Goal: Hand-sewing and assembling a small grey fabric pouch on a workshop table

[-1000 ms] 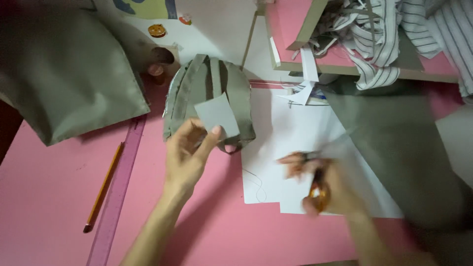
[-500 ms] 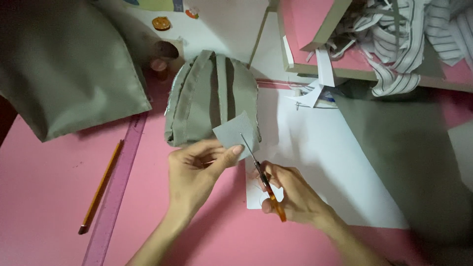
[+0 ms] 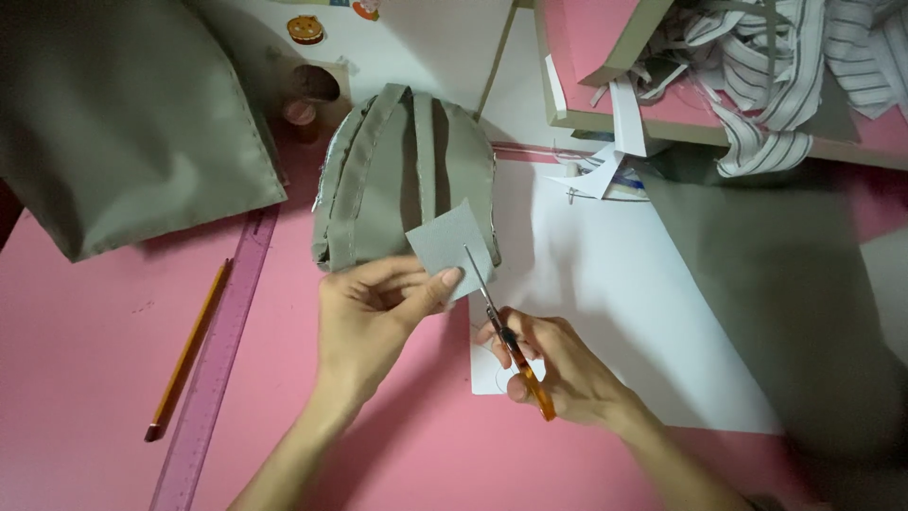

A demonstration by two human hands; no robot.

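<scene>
My left hand (image 3: pixel 374 317) pinches a small grey square of card or fabric (image 3: pixel 451 244) by its lower edge and holds it up over the pink table. My right hand (image 3: pixel 553 364) grips orange-handled scissors (image 3: pixel 506 336); the blades point up and touch the right side of the grey square. Just behind the square lies a rounded olive-grey fabric piece (image 3: pixel 407 180) with sewn strips, shaped like a small bag panel.
A white paper sheet (image 3: pixel 615 293) lies under my right hand. A pencil (image 3: pixel 187 350) and a pink ruler (image 3: pixel 222 355) lie at the left. Olive fabric (image 3: pixel 113 123) fills the top left, darker fabric (image 3: pixel 794 284) the right. A box with striped cloth scraps (image 3: pixel 757 66) stands top right.
My right hand has brought the scissors from the right up to the grey square, and the blades now meet its edge. My left hand has shifted the square slightly.
</scene>
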